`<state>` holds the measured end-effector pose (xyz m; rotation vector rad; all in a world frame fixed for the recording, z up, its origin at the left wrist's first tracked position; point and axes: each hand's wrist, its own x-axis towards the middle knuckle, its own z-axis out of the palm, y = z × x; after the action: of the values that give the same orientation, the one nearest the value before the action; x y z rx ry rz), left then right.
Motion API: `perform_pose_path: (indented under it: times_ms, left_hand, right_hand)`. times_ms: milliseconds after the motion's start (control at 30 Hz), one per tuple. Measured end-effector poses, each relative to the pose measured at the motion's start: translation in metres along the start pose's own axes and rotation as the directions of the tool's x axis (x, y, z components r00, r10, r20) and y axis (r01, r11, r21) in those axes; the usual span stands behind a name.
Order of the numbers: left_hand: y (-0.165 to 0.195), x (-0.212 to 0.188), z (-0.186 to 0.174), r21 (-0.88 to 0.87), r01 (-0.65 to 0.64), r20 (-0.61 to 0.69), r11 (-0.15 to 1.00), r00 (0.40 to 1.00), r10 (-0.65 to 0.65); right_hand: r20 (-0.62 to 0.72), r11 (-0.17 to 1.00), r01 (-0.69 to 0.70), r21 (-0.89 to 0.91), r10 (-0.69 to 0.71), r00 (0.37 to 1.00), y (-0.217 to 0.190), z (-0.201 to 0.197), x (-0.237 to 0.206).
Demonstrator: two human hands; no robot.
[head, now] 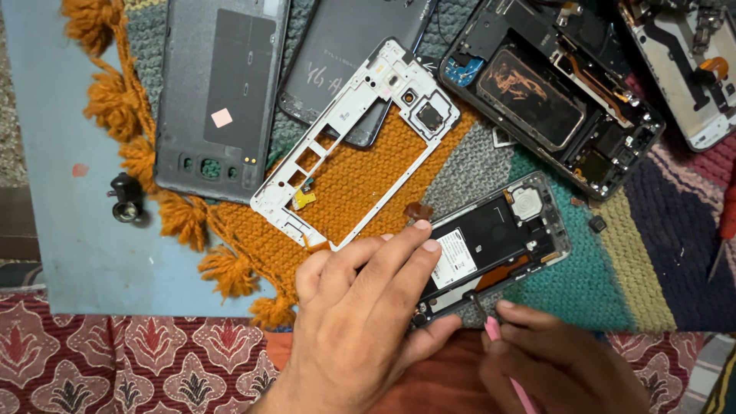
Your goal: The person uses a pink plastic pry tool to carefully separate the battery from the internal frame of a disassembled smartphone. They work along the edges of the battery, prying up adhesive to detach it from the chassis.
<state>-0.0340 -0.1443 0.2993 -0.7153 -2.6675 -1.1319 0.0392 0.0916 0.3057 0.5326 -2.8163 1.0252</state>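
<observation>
Steadying an opened, thin, fragile black smartphone chassis by its rim near the multicoloured knitted mat's lower edge, the left hand pinches closed, the right hand gripping a pink pry tool.

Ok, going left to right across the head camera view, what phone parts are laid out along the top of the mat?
Grey back cover → white middle frame → opened black phone with copper-coloured patch → pale phone body at the right edge. The dark phone under the white frame overlaps it, so it is left out.
</observation>
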Motion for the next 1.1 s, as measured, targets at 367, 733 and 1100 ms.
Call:
perform_pose_path:
  times_ms: [367, 733, 1100]
  left_hand:
    - [0.002, 0.002, -0.001, -0.006, 0.017, 0.001, 1.000, 1.000, -0.017]
    - [0.001, 0.003, 0.000, -0.007, 0.019, -0.006, 1.000, 1.000, -0.019]
    - [0.001, 0.004, -0.003, 0.011, 0.013, 0.004, 1.000, 1.000, -0.013]
  right_hand:
    - [-0.050, 0.998, 0.052, -0.040, -0.054, 0.997, -0.004, 0.009, -0.003]
    - [-0.141, 0.992, -0.109, 0.063, 0.117, 0.983, 0.006, 0.008, 0.003]
    - [-0.080, 0.906, -0.128, 0.403, 0.174, 0.981, 0.030, -0.013, -0.020]
